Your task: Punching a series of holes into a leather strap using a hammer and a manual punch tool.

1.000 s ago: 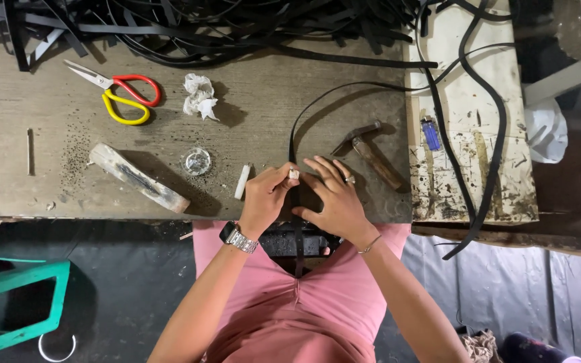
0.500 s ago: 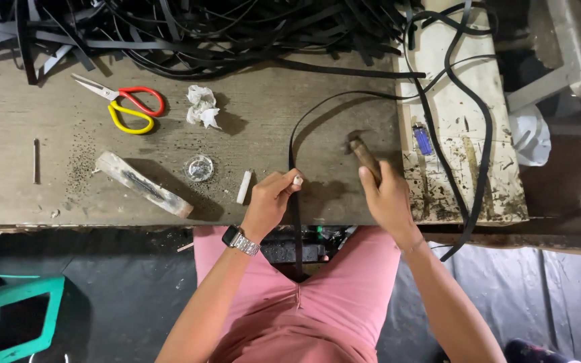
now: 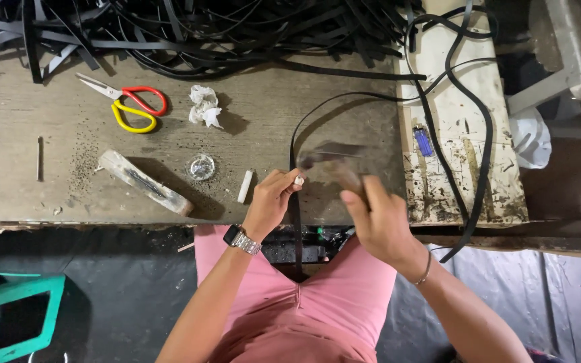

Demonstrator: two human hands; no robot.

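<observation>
My left hand (image 3: 274,198) pinches a small white piece against a black strap (image 3: 295,202) at the near edge of the wooden workbench (image 3: 21,195). The strap loops away across the bench and also hangs down over my lap. My right hand (image 3: 378,215) grips the wooden handle of a hammer (image 3: 327,160), whose blurred metal head hovers just above the strap near my left fingers. A watch sits on my left wrist.
Red and yellow scissors (image 3: 129,104), a crumpled white tissue (image 3: 204,106), a small glass dish (image 3: 201,167), a white chalk stick (image 3: 244,186) and a wooden block (image 3: 144,182) lie on the bench. Black straps (image 3: 203,33) pile at the back. A blue lighter (image 3: 423,141) rests on a stained board.
My right hand left the strap, took the hammer from the bench and brought it over the strap beside my left fingers. The left hand stayed in place.
</observation>
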